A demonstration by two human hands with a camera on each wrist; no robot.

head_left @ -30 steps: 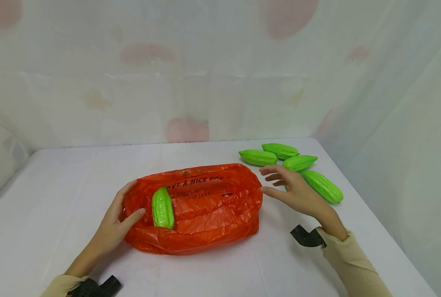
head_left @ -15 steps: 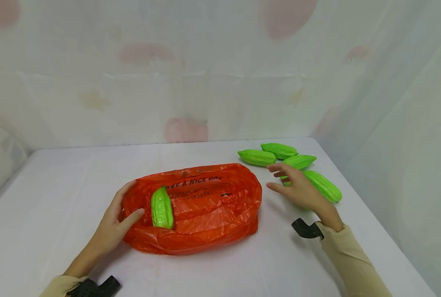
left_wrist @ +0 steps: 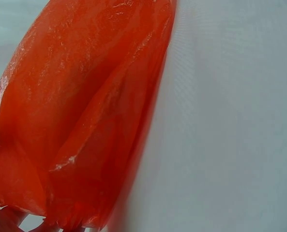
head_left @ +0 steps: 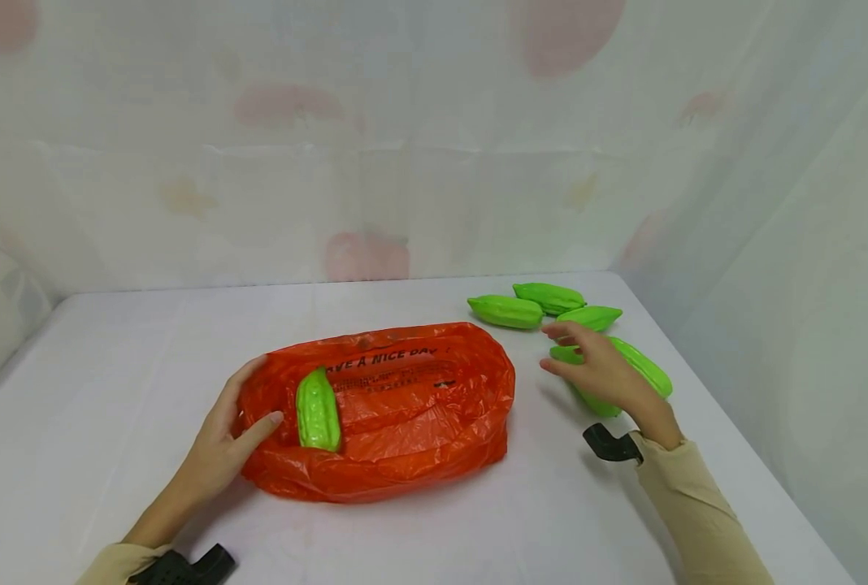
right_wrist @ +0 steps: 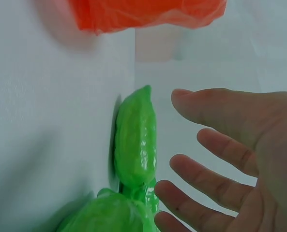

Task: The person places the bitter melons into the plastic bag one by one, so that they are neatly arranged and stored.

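Note:
A red plastic bag (head_left: 419, 435) lies with its mouth spread wide, lettering on its inner wall. One bright green bitter melon (head_left: 318, 410) rests inside at the left. My left hand (head_left: 214, 455) grips the bag's left end, thumb over the inner side and fingers outside. In the left wrist view the bag's side (left_wrist: 90, 96) fills much of the frame. My right hand (head_left: 613, 378) hovers with parted fingers above another bitter melon (head_left: 602, 405), partly hiding it. In the right wrist view nothing is between thumb and fingers of the hand (right_wrist: 240, 164); a bitter melon (right_wrist: 136, 140) lies beyond.
More bitter melons lie at the back right: one at the group's left (head_left: 505, 312), one behind it (head_left: 549, 297), one pointing right (head_left: 591, 316) and one near the table's right edge (head_left: 644, 366). A patterned curtain (head_left: 434, 203) hangs behind the white table (head_left: 127, 349).
My right hand has moved right from the bag's right rim to over the nearest bitter melon, fingers still parted. The left hand and the bag have stayed in place.

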